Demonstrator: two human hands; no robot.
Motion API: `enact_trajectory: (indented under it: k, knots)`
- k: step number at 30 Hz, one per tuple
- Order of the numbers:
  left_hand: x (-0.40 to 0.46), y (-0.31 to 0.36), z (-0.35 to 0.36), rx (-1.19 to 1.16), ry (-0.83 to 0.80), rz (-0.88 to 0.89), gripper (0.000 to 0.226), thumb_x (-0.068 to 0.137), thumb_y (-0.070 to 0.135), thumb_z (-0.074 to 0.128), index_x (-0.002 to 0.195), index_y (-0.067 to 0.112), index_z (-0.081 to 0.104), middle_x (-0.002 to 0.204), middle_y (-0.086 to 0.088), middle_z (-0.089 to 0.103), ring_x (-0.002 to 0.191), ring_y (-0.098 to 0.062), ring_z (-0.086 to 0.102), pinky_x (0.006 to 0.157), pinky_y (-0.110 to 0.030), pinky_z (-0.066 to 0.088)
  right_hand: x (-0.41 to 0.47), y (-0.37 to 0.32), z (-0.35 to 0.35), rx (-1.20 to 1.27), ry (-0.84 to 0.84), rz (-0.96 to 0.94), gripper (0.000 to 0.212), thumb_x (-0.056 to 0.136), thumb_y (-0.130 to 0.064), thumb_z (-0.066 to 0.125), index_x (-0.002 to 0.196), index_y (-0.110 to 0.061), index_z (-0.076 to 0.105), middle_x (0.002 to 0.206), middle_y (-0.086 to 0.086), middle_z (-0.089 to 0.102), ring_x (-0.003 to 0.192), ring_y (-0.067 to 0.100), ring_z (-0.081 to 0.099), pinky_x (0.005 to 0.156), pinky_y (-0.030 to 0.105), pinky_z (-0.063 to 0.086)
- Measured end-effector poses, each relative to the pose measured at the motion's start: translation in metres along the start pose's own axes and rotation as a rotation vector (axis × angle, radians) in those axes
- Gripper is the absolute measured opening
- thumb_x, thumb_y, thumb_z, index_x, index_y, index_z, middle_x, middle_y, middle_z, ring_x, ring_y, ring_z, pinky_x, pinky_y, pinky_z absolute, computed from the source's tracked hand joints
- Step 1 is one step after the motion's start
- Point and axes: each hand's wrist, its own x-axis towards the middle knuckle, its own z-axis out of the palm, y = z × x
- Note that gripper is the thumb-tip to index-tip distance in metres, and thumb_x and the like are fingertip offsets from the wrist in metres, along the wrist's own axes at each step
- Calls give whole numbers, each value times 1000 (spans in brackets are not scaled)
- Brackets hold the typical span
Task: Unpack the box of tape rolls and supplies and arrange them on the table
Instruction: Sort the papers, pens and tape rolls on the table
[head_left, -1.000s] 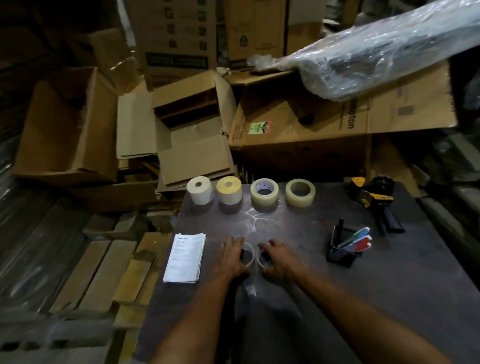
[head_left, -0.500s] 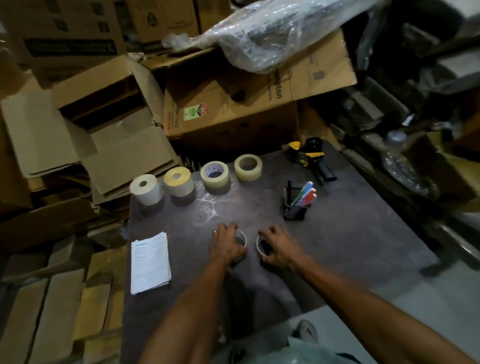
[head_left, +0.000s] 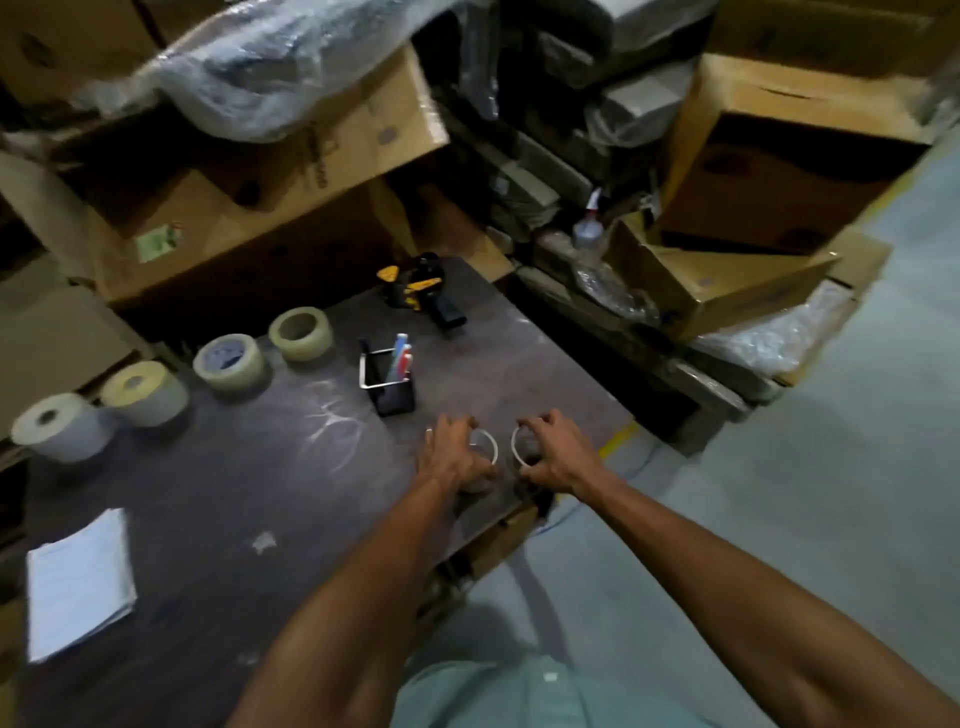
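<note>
Near the table (head_left: 218, 525) edge I see each hand on its own ring: left hand (head_left: 451, 453) grips one (head_left: 489, 448), right hand (head_left: 551, 451) pinches the other (head_left: 516, 446), side by side.

On the table (head_left: 218, 519), four tape rolls (head_left: 228, 361) stood in a row along the far edge, running from the left toward the tape dispenser (head_left: 422, 291) at the far right corner. A pen holder (head_left: 390, 382) sat just before that row (nearer the dispenser end). A paper stack (head_left: 78, 582) lay at the near left. Two thin rolls (head_left: 491, 448) sat side by side near the table's right edge, one under each hand.
</note>
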Motion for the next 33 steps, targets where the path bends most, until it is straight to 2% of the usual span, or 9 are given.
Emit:
enact_trajectory:
  k: [2, 8, 13, 18, 23, 27, 33]
  knots:
    - [-2, 41, 24, 43, -16, 36, 80, 61, 48, 80, 132, 31, 48, 141, -7, 40, 133, -34, 38, 106, -42, 41, -15, 43, -15, -9, 37, 30, 80, 66, -44, 72, 140, -30, 43, 133, 12, 44, 119, 38, 50, 93, 44, 50]
    - [-9, 146, 93, 65, -53, 195, 78, 59, 46, 81, 129, 30, 50, 128, -4, 44, 124, -32, 42, 97, -41, 45, -58, 170, -39, 65, 58, 185, 84, 61, -50, 74, 138, -36, 43, 136, 8, 43, 122, 34, 49, 91, 44, 51]
    - [-4, 205, 143, 160, -138, 289, 85, 56, 45, 82, 133, 30, 48, 137, -3, 41, 128, -29, 42, 99, -43, 45, -87, 241, -46, 63, 33, 313, 84, 66, -46, 74, 142, -33, 40, 138, 9, 44, 124, 33, 47, 92, 41, 49]
    - [16, 236, 186, 224, -231, 342, 86, 56, 42, 79, 135, 29, 47, 141, -5, 40, 129, -30, 42, 98, -42, 45, -90, 290, -33, 116, -13, 424, 80, 68, -49, 72, 140, -32, 41, 134, 9, 44, 118, 33, 51, 93, 41, 50]
    - [54, 250, 229, 238, -321, 369, 80, 57, 37, 80, 130, 26, 50, 131, -5, 43, 119, -33, 48, 93, -41, 49, -66, 329, -20, 149, -92, 476, 79, 71, -50, 72, 141, -30, 41, 138, 10, 42, 120, 33, 50, 95, 43, 50]
    - [87, 260, 254, 248, -385, 333, 80, 57, 36, 78, 131, 27, 49, 130, -5, 43, 119, -32, 46, 95, -42, 48, -38, 352, -15, 156, -131, 506, 77, 73, -48, 72, 141, -28, 41, 139, 10, 41, 121, 33, 49, 96, 42, 49]
    - [148, 275, 271, 226, -375, 291, 81, 61, 38, 78, 135, 27, 45, 137, -4, 40, 123, -32, 44, 95, -43, 49, 20, 381, -18, 158, -200, 495, 76, 73, -41, 72, 140, -29, 41, 137, 10, 42, 120, 33, 49, 94, 41, 50]
